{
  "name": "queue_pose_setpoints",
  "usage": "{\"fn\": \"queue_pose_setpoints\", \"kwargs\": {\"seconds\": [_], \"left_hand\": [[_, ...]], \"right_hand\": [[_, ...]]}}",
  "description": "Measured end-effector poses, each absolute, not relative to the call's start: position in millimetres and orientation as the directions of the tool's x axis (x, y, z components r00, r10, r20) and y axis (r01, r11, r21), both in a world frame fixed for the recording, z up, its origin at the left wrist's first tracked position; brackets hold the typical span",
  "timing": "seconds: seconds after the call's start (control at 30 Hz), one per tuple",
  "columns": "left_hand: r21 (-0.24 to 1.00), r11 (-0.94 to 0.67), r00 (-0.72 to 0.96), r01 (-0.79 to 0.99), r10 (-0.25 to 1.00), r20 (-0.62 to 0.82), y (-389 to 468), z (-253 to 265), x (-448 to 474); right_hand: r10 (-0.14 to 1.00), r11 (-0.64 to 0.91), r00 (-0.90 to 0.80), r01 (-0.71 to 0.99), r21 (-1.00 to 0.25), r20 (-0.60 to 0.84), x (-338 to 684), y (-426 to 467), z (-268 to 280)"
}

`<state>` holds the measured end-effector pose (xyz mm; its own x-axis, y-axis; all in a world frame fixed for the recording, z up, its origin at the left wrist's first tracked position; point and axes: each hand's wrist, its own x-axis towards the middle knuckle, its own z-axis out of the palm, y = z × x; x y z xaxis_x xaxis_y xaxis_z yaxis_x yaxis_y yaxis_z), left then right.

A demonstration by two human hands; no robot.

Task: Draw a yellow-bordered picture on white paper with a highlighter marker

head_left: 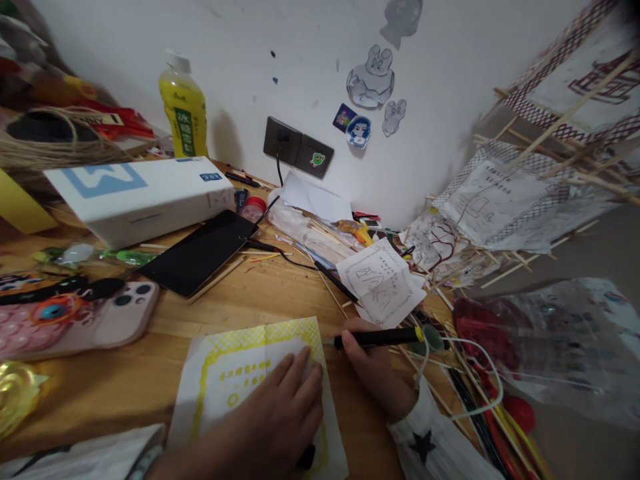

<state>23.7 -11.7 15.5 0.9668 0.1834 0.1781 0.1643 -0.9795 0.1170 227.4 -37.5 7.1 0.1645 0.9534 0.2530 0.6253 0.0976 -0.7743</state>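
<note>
My left hand (273,417) lies over a white sheet of paper (187,400), fingers stretched out and pressing on it. A yellow lattice border and rows of small yellow marks cover the sheet, partly hidden by that hand. A small black object (307,458) pokes out beneath my left palm. My right hand (370,373) grips a black 3D pen (380,337) with a yellow end. Its tip points left, just beside the sheet's right edge. A thin white cable or strand (493,360) loops from the pen's rear end.
A black tablet (200,253), a white box (140,200) and a pink phone (127,317) lie to the left. Behind stands a yellow drink bottle (185,107). A drawn sheet (383,283), sticks and a plastic bag (565,340) crowd the right side.
</note>
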Motion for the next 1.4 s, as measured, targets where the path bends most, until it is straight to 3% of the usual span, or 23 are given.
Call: {"fn": "queue_pose_setpoints", "kwargs": {"seconds": [0.37, 0.6, 0.8, 1.03, 1.27, 1.4], "left_hand": [[0.071, -0.986, 0.964, 0.152, 0.164, 0.209, -12.7, 9.0, 25.3], [0.065, -0.987, 0.962, 0.148, 0.159, 0.221, -12.7, 9.2, 25.2], [0.034, -0.986, 0.954, 0.165, 0.168, 0.248, -13.2, 6.9, 26.7], [0.059, -0.98, 0.957, 0.192, 0.2, 0.209, -16.4, 1.1, 27.9], [0.144, -0.964, 0.964, 0.224, 0.241, 0.115, -16.6, 1.9, 28.5], [0.138, -0.961, 0.954, 0.241, 0.26, 0.147, -19.0, 5.8, 27.5]], "right_hand": [[0.974, 0.203, -0.045, 0.609, -0.767, 0.222, 222.7, -37.1, 15.7], [0.957, 0.093, 0.136, 0.698, -0.71, 0.258, 222.8, -35.2, 9.4], [0.933, 0.093, 0.198, 0.672, -0.735, 0.3, 224.6, -36.1, 8.5], [0.971, 0.188, -0.005, 0.631, -0.753, 0.239, 222.1, -40.0, 13.9], [0.973, 0.206, -0.047, 0.621, -0.756, 0.226, 223.4, -41.2, 15.5], [0.975, 0.204, -0.058, 0.619, -0.759, 0.214, 224.9, -41.8, 14.3]]}}
